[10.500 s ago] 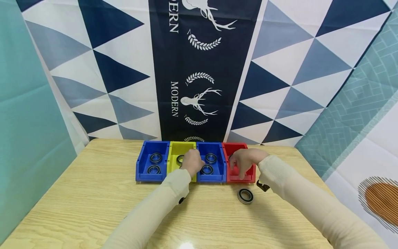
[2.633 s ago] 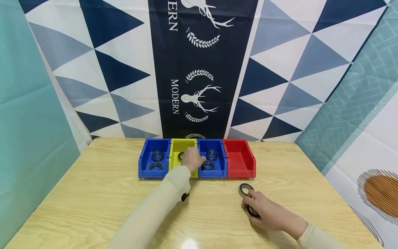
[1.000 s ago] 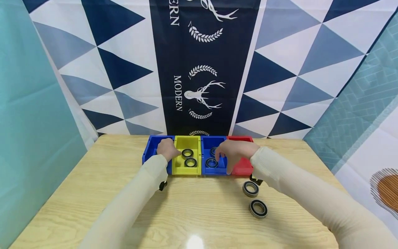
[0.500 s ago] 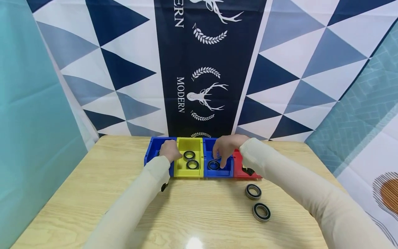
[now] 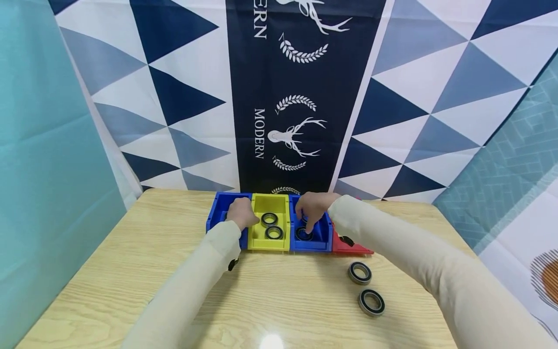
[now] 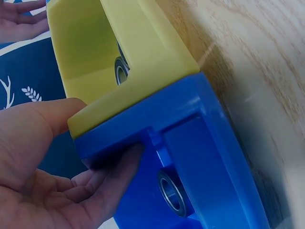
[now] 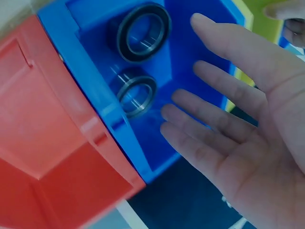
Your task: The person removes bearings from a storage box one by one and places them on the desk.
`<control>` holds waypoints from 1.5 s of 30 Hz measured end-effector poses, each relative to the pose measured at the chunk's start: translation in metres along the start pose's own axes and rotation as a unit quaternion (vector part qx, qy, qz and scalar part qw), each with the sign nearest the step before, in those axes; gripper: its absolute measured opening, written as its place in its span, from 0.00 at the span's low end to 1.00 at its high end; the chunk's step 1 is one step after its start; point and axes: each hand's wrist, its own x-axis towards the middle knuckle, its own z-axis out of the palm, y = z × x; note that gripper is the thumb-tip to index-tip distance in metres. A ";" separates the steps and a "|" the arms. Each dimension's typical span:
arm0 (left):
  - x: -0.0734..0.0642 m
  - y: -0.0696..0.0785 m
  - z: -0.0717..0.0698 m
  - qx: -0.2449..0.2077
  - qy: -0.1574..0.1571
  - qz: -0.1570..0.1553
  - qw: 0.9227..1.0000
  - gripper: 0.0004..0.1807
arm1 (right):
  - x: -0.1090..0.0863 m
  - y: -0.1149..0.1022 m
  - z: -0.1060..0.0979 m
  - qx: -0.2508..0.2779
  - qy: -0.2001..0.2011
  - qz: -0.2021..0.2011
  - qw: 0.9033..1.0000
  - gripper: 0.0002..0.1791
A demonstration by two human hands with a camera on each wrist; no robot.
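Note:
My left hand [image 5: 241, 213] grips the joined rims of the left blue bin [image 6: 209, 176] and the yellow bin [image 6: 157, 43], thumb on the yellow side and fingers inside the blue. Over the right blue bin [image 5: 323, 241] hovers my right hand [image 5: 311, 208], its fingers [image 7: 205, 129] spread and holding nothing. Two ball bearings lie in that bin: a nearer bearing [image 7: 144, 32] and a second bearing [image 7: 137, 97]. Inside the yellow bin are a rear bearing [image 5: 262, 219] and a front bearing [image 5: 267, 233]. One bearing [image 6: 172, 192] shows in the left blue bin, partly hidden in the head view.
On the wooden table [image 5: 279, 295], in front of the bins, lie an upper bearing [image 5: 351, 273] and a lower bearing [image 5: 361, 303]. The red bin [image 5: 348, 247] closes the row at right, mostly behind my right sleeve. A patterned cloth [image 5: 187, 106] hangs behind.
My left hand has moved left from the yellow bin's right wall to its left one. From the red bin, a second bearing came onto the table; my right hand has since moved over the right blue bin.

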 end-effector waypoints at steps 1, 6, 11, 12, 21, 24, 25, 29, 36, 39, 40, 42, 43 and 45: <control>0.000 0.000 0.001 -0.001 0.000 0.000 1.000 0.15 | 0.002 0.000 0.002 0.001 0.004 0.003 1.000 0.22; -0.001 0.001 0.002 -0.005 0.000 -0.002 1.000 0.15 | 0.008 -0.005 0.010 0.087 -0.013 0.065 0.994 0.20; -0.001 0.000 0.001 -0.008 -0.004 -0.008 1.000 0.15 | 0.013 -0.012 0.014 0.139 -0.030 0.120 0.983 0.18; 0.000 0.000 0.001 -0.010 -0.005 -0.010 1.000 0.14 | 0.014 -0.013 0.015 0.140 -0.032 0.126 0.982 0.18; -0.005 0.004 -0.003 -0.007 -0.007 -0.007 1.000 0.12 | 0.030 -0.019 0.029 0.110 -0.015 0.172 0.979 0.26; -0.003 0.002 -0.002 -0.010 -0.009 -0.006 1.000 0.12 | 0.032 -0.023 0.034 0.085 -0.003 0.168 0.982 0.31; -0.003 0.002 -0.001 -0.010 -0.007 -0.005 1.000 0.12 | 0.033 -0.024 0.035 0.080 0.000 0.167 0.983 0.32; -0.001 0.000 0.000 -0.012 -0.004 -0.003 1.000 0.13 | 0.034 -0.027 0.040 0.058 0.019 0.164 0.985 0.31; -0.003 0.000 -0.002 -0.011 0.001 -0.002 1.000 0.13 | 0.033 -0.030 0.048 0.088 0.059 0.174 0.979 0.19; -0.003 0.001 -0.002 -0.013 0.002 -0.004 1.000 0.14 | 0.034 -0.030 0.052 0.110 0.074 0.178 0.975 0.12; -0.004 0.001 -0.002 -0.013 0.002 -0.005 1.000 0.15 | 0.034 -0.030 0.054 0.116 0.080 0.180 0.973 0.11; -0.003 0.000 -0.002 -0.014 0.001 -0.006 1.000 0.16 | 0.035 -0.030 0.059 0.122 0.093 0.185 0.971 0.10; -0.003 0.000 -0.001 -0.014 0.001 -0.006 1.000 0.16 | 0.036 -0.030 0.061 0.125 0.101 0.186 0.969 0.09; -0.002 -0.001 0.000 -0.012 0.000 -0.007 1.000 0.16 | 0.037 -0.031 0.064 0.127 0.112 0.191 0.967 0.09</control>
